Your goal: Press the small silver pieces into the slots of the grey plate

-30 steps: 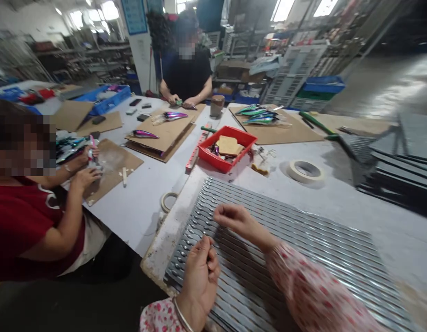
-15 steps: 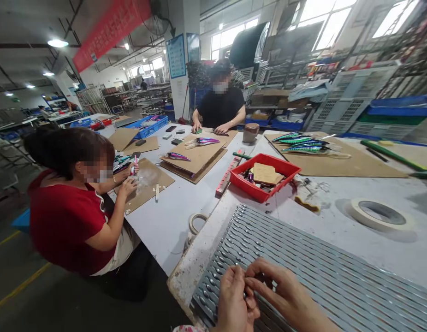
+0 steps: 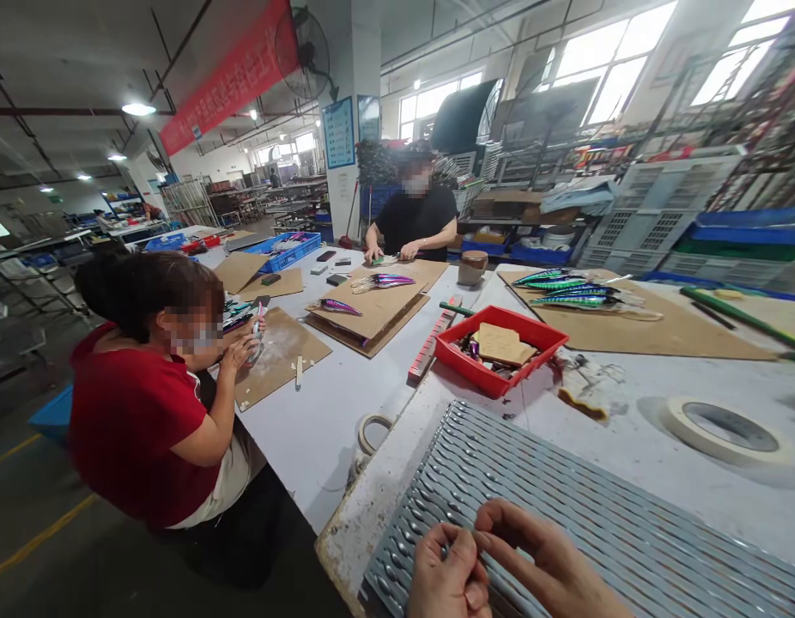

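Note:
My left hand [image 3: 446, 573] is closed, thumb and fingers pressed together at the bottom of the view. Touching its fingertips, my right hand [image 3: 544, 556] pinches at the same spot; whatever lies between them is too small or hidden to make out. Both hands are over a grey slatted metal rack [image 3: 603, 489] with long parallel strips. Along the rack's left end sit rows of small shiny grey drop-shaped pieces [image 3: 425, 498], close to my left hand.
Beyond the rack stand a red tray [image 3: 452, 350] of small parts and a tape roll [image 3: 725, 427]. Shiny fish lures [image 3: 568, 292] lie on cardboard. One co-worker in red [image 3: 136, 412] sits at left, another in black [image 3: 416, 215] across the table.
My view has tilted up slightly, so the table sits lower in it. My fingertips are still together, with the left thumb now bent across. The co-worker in red has shifted their hands slightly.

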Demonstrator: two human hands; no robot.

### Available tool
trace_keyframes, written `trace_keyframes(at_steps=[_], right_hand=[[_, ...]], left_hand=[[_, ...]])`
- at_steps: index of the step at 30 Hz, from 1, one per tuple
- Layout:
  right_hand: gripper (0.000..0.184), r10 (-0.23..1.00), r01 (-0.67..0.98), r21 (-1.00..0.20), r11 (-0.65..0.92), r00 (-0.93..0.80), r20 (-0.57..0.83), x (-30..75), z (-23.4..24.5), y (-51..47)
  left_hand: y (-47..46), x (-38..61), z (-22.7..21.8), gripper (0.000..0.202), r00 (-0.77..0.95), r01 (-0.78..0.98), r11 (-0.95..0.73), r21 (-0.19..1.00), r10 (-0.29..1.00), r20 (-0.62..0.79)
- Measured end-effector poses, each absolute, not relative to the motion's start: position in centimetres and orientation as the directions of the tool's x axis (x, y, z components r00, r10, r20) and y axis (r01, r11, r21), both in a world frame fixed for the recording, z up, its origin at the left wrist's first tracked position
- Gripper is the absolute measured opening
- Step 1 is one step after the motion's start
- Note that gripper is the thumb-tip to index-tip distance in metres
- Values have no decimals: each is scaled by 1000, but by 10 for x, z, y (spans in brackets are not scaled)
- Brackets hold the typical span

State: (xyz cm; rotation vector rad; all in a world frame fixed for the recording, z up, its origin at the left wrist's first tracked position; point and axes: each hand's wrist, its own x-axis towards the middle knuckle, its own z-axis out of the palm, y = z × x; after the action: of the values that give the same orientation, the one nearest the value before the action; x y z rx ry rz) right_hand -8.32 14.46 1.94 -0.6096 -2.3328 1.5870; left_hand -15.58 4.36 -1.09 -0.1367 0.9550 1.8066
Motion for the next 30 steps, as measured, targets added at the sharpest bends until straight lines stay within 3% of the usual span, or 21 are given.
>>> trace_keyframes(at_steps=[3, 5, 8, 11, 14, 18, 26, 30], right_hand=[[34, 467, 212, -935, 286, -882, -57, -86, 20, 156], [34, 580, 194, -952, 235, -814, -23, -92, 19, 170], [36, 812, 163, -964, 209, -579, 78, -106, 13, 202], [34, 886, 293, -916, 274, -448, 121, -118, 0, 238], [24, 911, 493, -815, 305, -401, 98, -128, -14, 261], [14, 916, 606, -720, 339, -386, 108, -137, -21, 265], [13, 918, 765, -513, 389, -372, 142, -144, -20, 256], [12, 925, 722, -587, 366, -352, 144, -139, -17, 255]], left_hand=[[42, -158, -4, 46, -440, -852, -160, 499, 734, -517], [39, -159, 5, 37, -382, -891, -130, 435, 733, -563], [34, -163, 16, 26, -298, -923, -65, 379, 742, -600], [33, -169, 19, 16, -262, -936, -34, 351, 733, -628], [36, -172, 17, 11, -194, -952, 14, 307, 746, -637], [39, -174, 21, 13, -149, -969, 27, 247, 734, -662], [41, -174, 28, 17, -196, -943, 82, 322, 647, -737], [44, -176, 30, 14, -194, -966, 14, 259, 623, -758]])
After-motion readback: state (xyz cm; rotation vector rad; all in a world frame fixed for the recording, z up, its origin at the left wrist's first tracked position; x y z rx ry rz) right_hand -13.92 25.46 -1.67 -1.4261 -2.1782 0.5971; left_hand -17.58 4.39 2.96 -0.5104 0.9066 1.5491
